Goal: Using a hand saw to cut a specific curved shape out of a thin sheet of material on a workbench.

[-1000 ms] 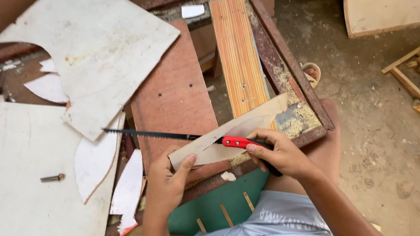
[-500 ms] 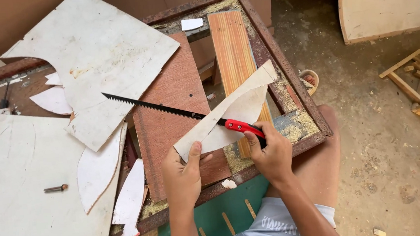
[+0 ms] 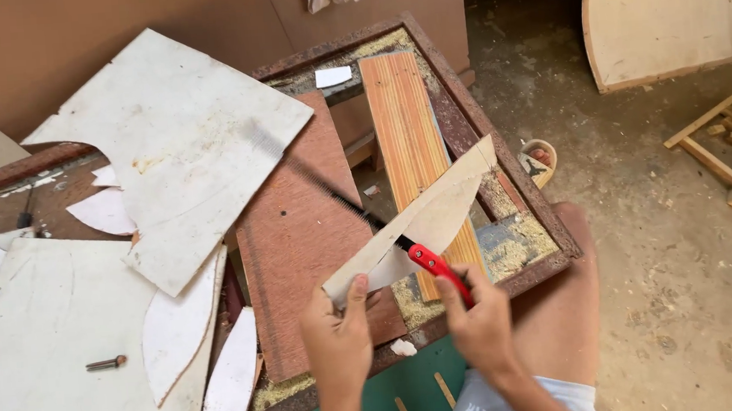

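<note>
My left hand (image 3: pixel 338 336) pinches the lower end of the thin wooden strip (image 3: pixel 423 223), which lies tilted over the reddish board (image 3: pixel 299 236) and the striped plank (image 3: pixel 404 134). My right hand (image 3: pixel 480 322) is closed around the red handle of the saw (image 3: pixel 358 210), and its blade crosses the strip.

Saw (image 3: pixel 357 206) across curved offcut (image 3: pixel 419 223); striped plank (image 3: pixel 409 142) beneath; bolt (image 3: pixel 107 363) far left.
</note>
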